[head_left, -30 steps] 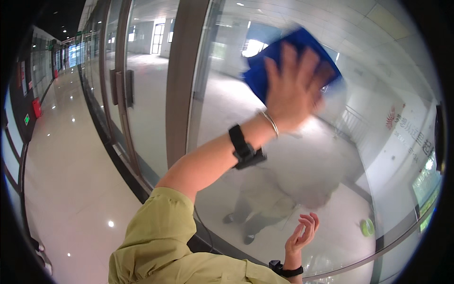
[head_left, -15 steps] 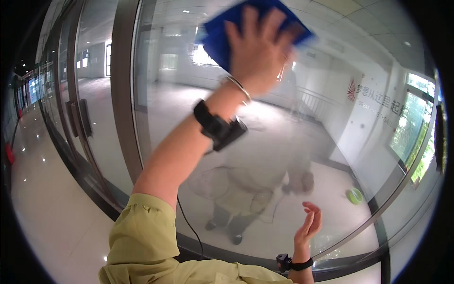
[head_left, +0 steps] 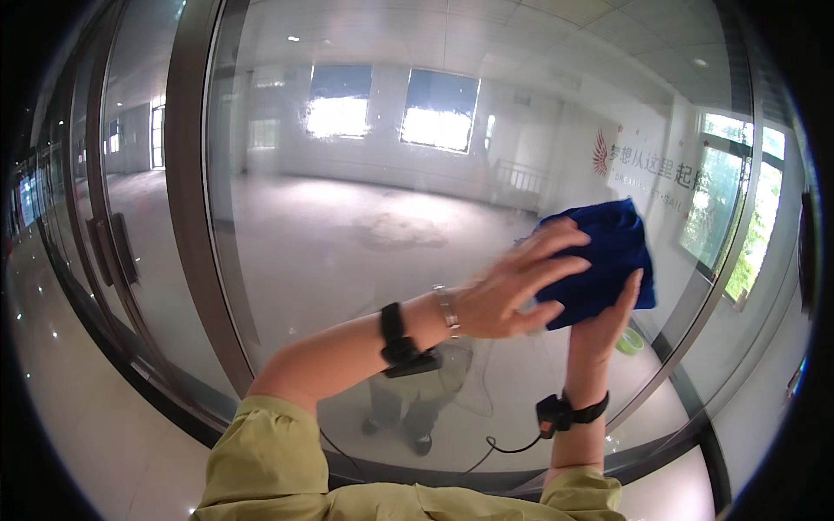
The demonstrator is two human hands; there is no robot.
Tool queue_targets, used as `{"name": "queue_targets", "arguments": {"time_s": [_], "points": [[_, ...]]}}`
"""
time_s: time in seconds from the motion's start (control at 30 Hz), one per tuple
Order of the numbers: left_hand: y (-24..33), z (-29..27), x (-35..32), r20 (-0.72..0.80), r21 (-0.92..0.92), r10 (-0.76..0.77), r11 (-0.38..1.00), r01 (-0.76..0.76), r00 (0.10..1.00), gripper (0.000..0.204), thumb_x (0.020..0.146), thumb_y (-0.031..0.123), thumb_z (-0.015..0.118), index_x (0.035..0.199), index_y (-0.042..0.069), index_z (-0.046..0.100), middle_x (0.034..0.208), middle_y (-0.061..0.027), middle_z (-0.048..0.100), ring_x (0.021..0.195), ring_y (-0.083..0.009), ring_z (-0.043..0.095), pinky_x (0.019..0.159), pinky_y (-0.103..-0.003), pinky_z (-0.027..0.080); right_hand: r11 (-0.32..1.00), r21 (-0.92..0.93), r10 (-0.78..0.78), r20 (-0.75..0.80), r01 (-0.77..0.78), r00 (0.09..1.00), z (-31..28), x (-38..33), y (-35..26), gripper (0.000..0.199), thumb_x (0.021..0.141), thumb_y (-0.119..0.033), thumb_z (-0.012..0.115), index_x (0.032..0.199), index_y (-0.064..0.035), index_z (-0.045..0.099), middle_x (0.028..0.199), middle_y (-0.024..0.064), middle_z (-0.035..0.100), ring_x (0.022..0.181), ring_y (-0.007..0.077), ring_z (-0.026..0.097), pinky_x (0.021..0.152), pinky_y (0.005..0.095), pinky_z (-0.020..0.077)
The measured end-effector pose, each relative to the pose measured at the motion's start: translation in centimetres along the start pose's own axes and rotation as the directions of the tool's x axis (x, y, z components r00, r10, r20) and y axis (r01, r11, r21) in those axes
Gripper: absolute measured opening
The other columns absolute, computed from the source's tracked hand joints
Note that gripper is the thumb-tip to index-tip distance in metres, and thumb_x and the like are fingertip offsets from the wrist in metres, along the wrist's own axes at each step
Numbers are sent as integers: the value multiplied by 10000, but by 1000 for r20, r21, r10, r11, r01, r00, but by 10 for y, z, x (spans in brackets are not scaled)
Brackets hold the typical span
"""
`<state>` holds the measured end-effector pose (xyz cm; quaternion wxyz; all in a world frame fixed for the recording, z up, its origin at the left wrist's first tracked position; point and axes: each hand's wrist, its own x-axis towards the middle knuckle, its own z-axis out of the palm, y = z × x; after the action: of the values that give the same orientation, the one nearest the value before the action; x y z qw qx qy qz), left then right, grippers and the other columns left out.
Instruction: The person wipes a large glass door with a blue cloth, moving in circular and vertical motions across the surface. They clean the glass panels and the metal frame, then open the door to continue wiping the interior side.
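Observation:
A dark blue cloth (head_left: 599, 260) hangs in front of the glass pane, right of the middle. My left hand (head_left: 512, 291), a metal bracelet on its wrist, reaches across to the cloth's left side. Its fingers are spread over the front of the cloth, slightly blurred. My right hand (head_left: 604, 330) is at the cloth's lower edge, with one digit pointing up along its front. The other right-hand fingers are mostly hidden by the cloth, which the hand appears to grip.
The large glass pane (head_left: 347, 260) stands before me, with a brown metal frame post (head_left: 195, 174) at its left. Further left is a door handle (head_left: 122, 247). A green bowl-like object (head_left: 630, 341) sits on the floor beyond the glass. Black cables (head_left: 512, 449) hang near my arms.
My left hand has brought the cloth down and right from high on the glass. My right hand has risen from the lower right to meet the cloth.

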<state>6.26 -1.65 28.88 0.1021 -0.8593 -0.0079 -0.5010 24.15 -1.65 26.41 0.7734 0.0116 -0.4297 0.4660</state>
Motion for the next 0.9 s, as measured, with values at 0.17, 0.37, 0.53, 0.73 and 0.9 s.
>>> {"name": "queue_targets", "arguments": {"time_s": [0.17, 0.37, 0.53, 0.73, 0.9], "points": [[-12, -87, -56, -404, 481, -25, 844, 235, 914, 376, 832, 29, 567, 1207, 30, 575, 1324, -165, 515, 1342, -374, 374, 1095, -491, 306, 404, -576, -305, 648, 711, 698, 46, 24, 17, 469, 921, -258, 536, 1314, -6, 495, 1318, 139, 521, 1231, 274, 475, 1025, 366, 360], [-4, -150, -106, -350, 818, -102, 450, 357, 931, 419, 881, 111, 519, 1289, 13, 522, 1403, -141, 460, 1379, -382, 306, 1120, -499, 241, -176, 100, 461, 888, 979, -8, 57, 50, 48, 482, 817, -151, 554, 1279, -286, 574, 1437, 52, 430, 1368, 288, 348, 1100, 508, 277], [-13, -166, -127, -460, 807, -148, 342, 481, 876, 545, 949, 289, 422, 1435, 48, 365, 1481, -97, 381, 1438, -346, 193, 1144, -522, 125, -697, -401, -269, 915, 594, 302, 40, 179, -59, 628, 742, -44, 645, 1328, -246, 544, 1399, 58, 463, 1311, 332, 408, 1054, 522, 291], [-17, -160, -121, -469, 794, -138, 367, 485, 872, 531, 916, 244, 458, 1423, 104, 381, 1513, -68, 322, 1442, -364, 165, 1113, -622, 83, -594, -705, -591, 710, 388, 383, 12, 253, -109, 675, 889, -542, 574, 1370, -80, 471, 1450, 104, 396, 1358, 336, 319, 1045, 547, 273], [-14, -171, -130, -454, 843, -179, 231, 486, 873, 501, 932, 251, 427, 1418, 130, 409, 1519, -56, 310, 1448, -351, 153, 1117, -621, 88, -454, -123, 140, 968, 882, 207, 91, 89, 40, 711, 716, -37, 626, 1362, -294, 474, 1468, 71, 364, 1386, 358, 289, 1080, 658, 213]]}}
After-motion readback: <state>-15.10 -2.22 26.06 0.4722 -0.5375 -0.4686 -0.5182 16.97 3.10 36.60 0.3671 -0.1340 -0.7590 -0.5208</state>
